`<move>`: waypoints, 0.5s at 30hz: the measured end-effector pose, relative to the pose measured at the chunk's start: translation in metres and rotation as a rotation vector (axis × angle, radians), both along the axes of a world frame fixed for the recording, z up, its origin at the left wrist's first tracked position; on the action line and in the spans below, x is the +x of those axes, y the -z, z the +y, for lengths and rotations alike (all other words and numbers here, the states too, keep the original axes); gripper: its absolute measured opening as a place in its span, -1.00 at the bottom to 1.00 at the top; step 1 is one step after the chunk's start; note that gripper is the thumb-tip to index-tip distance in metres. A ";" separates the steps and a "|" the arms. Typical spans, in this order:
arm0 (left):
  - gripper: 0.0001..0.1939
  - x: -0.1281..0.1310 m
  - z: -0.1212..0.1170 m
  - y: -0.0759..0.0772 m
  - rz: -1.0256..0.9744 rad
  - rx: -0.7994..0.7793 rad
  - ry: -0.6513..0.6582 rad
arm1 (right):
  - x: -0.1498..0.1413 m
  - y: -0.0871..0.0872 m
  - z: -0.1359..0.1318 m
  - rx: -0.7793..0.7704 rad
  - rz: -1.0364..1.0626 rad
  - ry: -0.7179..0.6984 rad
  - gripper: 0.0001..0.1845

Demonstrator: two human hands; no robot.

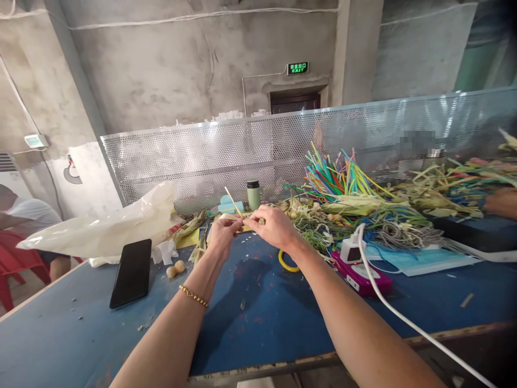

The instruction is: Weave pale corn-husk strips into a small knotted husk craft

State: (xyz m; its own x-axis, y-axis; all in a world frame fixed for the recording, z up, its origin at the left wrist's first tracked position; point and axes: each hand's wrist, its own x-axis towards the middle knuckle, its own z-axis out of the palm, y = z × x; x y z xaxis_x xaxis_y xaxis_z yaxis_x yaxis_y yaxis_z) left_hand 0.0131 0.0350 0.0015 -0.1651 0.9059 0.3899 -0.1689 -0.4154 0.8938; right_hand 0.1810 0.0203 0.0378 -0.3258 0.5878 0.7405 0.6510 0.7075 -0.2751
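Over the middle of the blue table, my left hand (224, 233) and my right hand (273, 225) meet, fingertips nearly touching. Both are closed in a pinch on a thin pale yellow strip (233, 201), whose free end sticks up and to the left above the fingers. What the strip is made of I cannot make out. My fingers cover its lower part. Dried husks (198, 249) lie just left of my left hand. Below my right wrist, a yellow ring (288, 262) of tape or plastic rests on the table.
A phone (131, 274) and two small wooden-looking balls (176, 269) lie left. Behind are a green bottle (253, 195), colourful stems (337, 175) and a perforated metal screen (194, 156). A purple power strip (363, 276) with a white cable (398, 318) sits right; another person's hand (501, 203) is beyond.
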 end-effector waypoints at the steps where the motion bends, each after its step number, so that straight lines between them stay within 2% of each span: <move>1: -0.70 0.000 0.000 0.000 0.006 -0.001 0.003 | 0.001 -0.001 -0.001 0.017 0.027 0.052 -0.72; 3: -0.72 0.001 -0.002 0.001 0.036 0.000 0.007 | 0.004 -0.003 -0.001 0.058 0.094 0.178 -0.70; 5: -0.75 0.004 -0.005 0.001 0.094 -0.004 0.030 | 0.007 -0.004 0.002 0.066 0.149 0.251 -0.77; 7: -0.81 0.007 -0.009 -0.001 0.170 -0.007 0.104 | 0.008 -0.004 0.006 0.019 0.175 0.200 -0.78; 10: -0.92 0.011 -0.017 -0.004 0.258 -0.003 0.266 | 0.008 -0.002 0.013 -0.126 0.203 0.009 -0.71; 11: -0.94 0.012 -0.019 -0.005 0.280 -0.005 0.305 | 0.008 -0.001 0.014 -0.153 0.235 -0.008 -0.72; 13: -0.96 0.013 -0.022 -0.007 0.310 -0.015 0.345 | 0.008 -0.002 0.015 -0.113 0.318 0.076 -0.80; 15: -0.96 0.014 -0.025 -0.008 0.337 -0.044 0.362 | 0.007 -0.003 0.012 0.021 0.335 0.189 -0.84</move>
